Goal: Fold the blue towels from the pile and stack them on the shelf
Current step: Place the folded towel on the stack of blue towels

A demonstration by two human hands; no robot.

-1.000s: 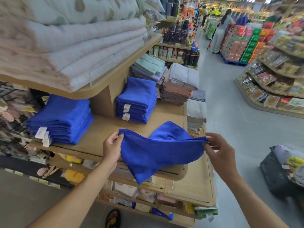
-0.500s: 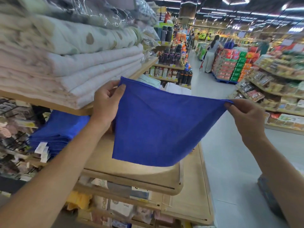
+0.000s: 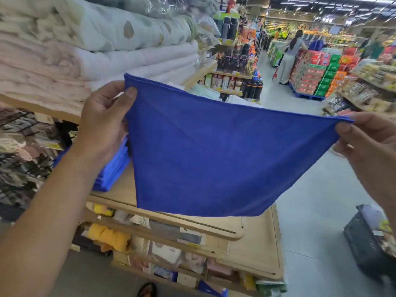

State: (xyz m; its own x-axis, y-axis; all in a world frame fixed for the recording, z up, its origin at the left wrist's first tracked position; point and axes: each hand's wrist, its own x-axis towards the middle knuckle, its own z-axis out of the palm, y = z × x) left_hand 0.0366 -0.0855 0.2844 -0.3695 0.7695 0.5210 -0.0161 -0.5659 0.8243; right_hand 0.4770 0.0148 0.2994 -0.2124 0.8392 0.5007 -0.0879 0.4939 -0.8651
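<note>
A blue towel [image 3: 210,155] hangs spread out in the air in front of me, above the wooden shelf [image 3: 115,189]. My left hand [image 3: 105,121] pinches its upper left corner and my right hand [image 3: 368,140] pinches its upper right corner, so the top edge is stretched between them. A stack of folded blue towels [image 3: 113,170] lies on the shelf at the left, partly hidden behind my left hand and the hanging towel.
Thick pale blankets [image 3: 92,43] fill the shelf above at the left. Packaged goods sit on the lower tiers [image 3: 162,243]. A dark basket [image 3: 370,241] stands on the floor at the right. A person [image 3: 289,54] stands far down the aisle.
Both hands have lifted the towel off the shelf and pulled it apart, from a crumpled heap to a flat hanging sheet. The view has tilted up and the hands now look closer.
</note>
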